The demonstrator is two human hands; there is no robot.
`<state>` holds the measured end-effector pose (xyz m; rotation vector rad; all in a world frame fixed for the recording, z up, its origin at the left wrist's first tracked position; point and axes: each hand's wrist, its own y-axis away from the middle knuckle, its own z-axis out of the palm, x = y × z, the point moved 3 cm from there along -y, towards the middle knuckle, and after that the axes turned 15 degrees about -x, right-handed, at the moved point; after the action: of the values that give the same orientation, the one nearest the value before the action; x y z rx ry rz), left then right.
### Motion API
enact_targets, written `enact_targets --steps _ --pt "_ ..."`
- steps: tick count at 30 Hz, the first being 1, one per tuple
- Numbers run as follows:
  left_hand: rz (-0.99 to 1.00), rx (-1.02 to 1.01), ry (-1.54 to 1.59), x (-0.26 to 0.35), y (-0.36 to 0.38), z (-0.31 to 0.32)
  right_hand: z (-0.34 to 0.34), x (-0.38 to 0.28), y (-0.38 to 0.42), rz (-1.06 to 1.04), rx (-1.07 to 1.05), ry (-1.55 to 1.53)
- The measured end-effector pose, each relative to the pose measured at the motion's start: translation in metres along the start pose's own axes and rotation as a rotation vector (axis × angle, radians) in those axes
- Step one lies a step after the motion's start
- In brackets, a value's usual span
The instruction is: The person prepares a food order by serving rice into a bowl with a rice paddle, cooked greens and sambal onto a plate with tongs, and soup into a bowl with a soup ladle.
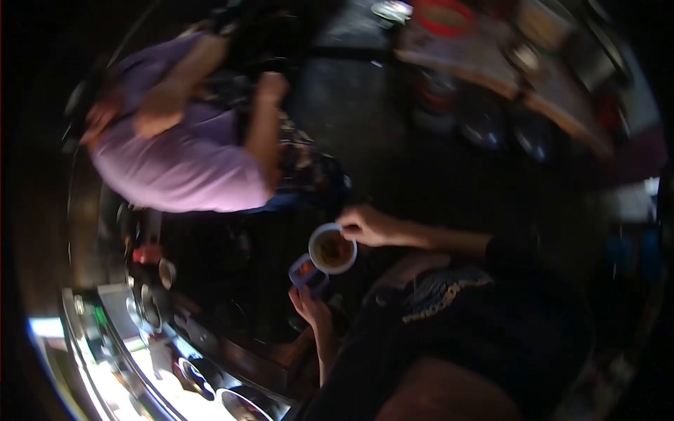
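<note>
While our right grip [365,226] pinches the rim of the white cup [332,249] and our left grip [309,300] closes under the small blue container [305,270] just below it, we should keep both level.

1 head camera looks steeply down, close over the hands, apparently rotated; fisheye edges dark.

Glossy white cup [332,248] (ceramic-looking); matt purple cloth shirt [182,158].
</note>
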<state>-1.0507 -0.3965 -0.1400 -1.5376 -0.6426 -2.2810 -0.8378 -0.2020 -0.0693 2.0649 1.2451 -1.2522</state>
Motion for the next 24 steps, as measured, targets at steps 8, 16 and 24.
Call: enact_targets --steps 8,16,24 --pt "-0.165 -0.516 0.002 -0.06 -0.053 0.222 -0.13 0.046 0.26 0.64 0.42 -0.392" --pt "-0.302 -0.872 -0.033 -0.122 -0.038 0.436 -0.174 0.048 0.436 0.934 1.055 0.077" --pt "-0.468 -0.972 0.044 -0.209 -0.085 0.631 -0.262 0.132 0.475 0.928 1.429 -0.206"
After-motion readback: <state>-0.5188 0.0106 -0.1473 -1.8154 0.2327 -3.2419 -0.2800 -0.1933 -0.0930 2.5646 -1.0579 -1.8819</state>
